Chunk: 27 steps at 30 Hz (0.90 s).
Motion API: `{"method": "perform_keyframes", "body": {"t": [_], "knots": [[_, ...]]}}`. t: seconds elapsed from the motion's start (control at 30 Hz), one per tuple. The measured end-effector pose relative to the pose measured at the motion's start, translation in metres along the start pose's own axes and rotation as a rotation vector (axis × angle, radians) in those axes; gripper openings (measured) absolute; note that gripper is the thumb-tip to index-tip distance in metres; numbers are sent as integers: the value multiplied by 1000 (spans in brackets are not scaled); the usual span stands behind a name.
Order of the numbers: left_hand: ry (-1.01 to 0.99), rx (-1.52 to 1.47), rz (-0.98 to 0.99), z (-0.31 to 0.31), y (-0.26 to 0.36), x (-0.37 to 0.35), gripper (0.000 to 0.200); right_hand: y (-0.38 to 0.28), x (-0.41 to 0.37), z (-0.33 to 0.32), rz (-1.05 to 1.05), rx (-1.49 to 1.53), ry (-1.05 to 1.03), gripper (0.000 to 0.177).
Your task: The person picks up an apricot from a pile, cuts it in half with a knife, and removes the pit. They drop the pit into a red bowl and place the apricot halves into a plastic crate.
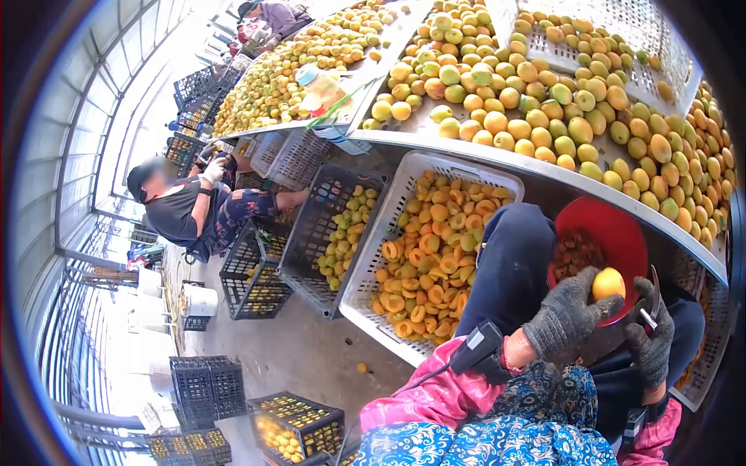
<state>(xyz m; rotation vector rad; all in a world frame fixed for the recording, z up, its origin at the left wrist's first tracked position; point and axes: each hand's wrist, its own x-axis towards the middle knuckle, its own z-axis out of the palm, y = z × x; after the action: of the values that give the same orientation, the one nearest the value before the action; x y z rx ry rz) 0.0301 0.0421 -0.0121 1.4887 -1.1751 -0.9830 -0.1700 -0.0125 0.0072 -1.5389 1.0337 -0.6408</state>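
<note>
My left hand (pixel 571 317), in a dark grey knitted glove, grips a whole yellow-orange apricot (pixel 608 283) between thumb and fingers. To its right, my gloved right hand (pixel 653 342) is closed around a small metal tool with a dark curved blade (pixel 656 290). Both hands are over my lap, at the near rim of a red bucket (pixel 626 224) between my knees. Brownish apricot stones (pixel 576 252) lie inside the bucket. Beyond my left knee stands a white crate (pixel 359 299) of halved, pitted apricots (pixel 435 256).
A metal-edged table (pixel 536 161) heaped with whole apricots (pixel 497 120) runs above my knees. A black crate (pixel 299 260) holds greener fruit, beside a seated person (pixel 190 210) wearing gloves. More black crates (pixel 208 387) stand on the concrete floor. Another person (pixel 276 19) sits farther back.
</note>
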Motion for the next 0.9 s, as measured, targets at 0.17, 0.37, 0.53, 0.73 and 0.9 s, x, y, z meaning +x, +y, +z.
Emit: {"method": "perform_keyframes", "body": {"t": [0.17,0.37,0.53,0.73,0.9], "knots": [[-457,-679,-355,-6,23,-11,54,-12,13,10,-151,122,-194,74],[-225,-437,-138,20,-14,-10,53,-5,13,15,-205,-29,-215,65],[-65,-35,-148,33,-13,-5,40,-8,11,24,-215,-130,-131,65],[-143,-357,-270,31,-20,10,37,1,12,31,-298,-272,-65,63],[-3,182,15,50,-57,3,32,4,13,41,-263,-196,-13,60]]}}
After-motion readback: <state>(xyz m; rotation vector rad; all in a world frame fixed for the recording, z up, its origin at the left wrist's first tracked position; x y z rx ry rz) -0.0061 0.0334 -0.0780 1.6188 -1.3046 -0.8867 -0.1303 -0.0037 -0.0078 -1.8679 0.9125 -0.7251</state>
